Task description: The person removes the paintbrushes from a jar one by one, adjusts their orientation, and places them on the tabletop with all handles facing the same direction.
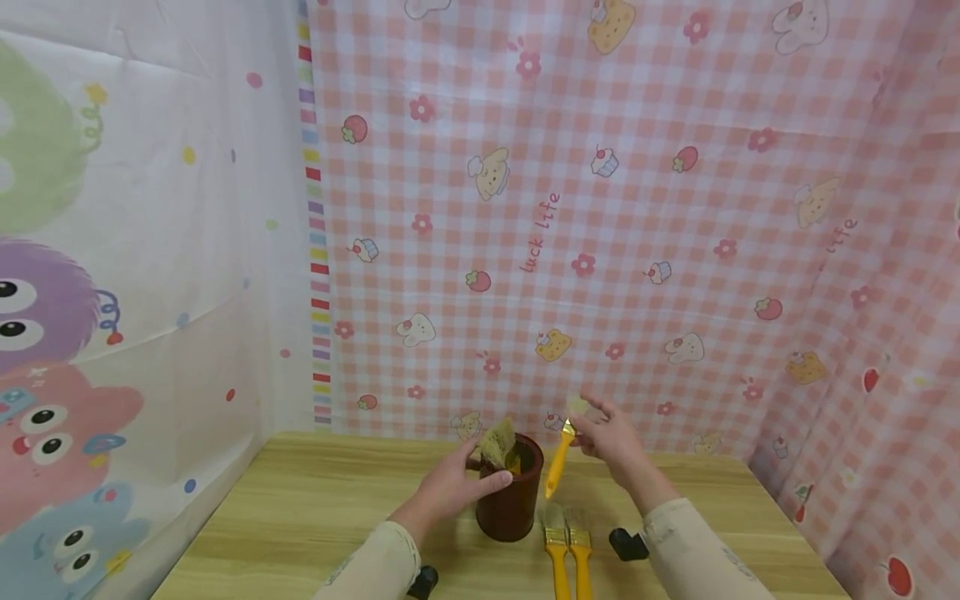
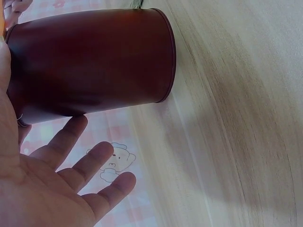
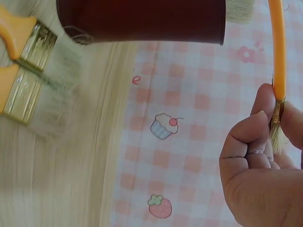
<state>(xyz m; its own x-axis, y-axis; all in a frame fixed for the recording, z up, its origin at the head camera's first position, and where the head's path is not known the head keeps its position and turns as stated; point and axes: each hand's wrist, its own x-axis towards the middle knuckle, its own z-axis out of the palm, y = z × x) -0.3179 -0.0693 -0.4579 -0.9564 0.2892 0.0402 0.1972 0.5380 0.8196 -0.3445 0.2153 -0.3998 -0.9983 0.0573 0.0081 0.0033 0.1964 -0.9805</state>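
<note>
A dark brown cylindrical cup [image 1: 507,510] stands on the wooden table. My left hand [image 1: 452,485] grips it near the rim, thumb at the front; in the left wrist view the other fingers spread beside its wall [image 2: 94,61]. Pale bristles of a paintbrush [image 1: 497,443] rise above the rim, next to a bit of yellow inside the cup. To the right of the cup, my right hand [image 1: 613,440] pinches another paintbrush [image 1: 557,468] near its metal band. Its yellow handle hangs down, bristles up among the fingers.
Two yellow-handled paintbrushes [image 1: 557,562] lie side by side on the table [image 1: 337,492] in front, bristles away from me. A black object [image 1: 628,544] lies by my right sleeve, another [image 1: 423,581] by the left. A pink checked curtain [image 1: 637,208] hangs behind the table.
</note>
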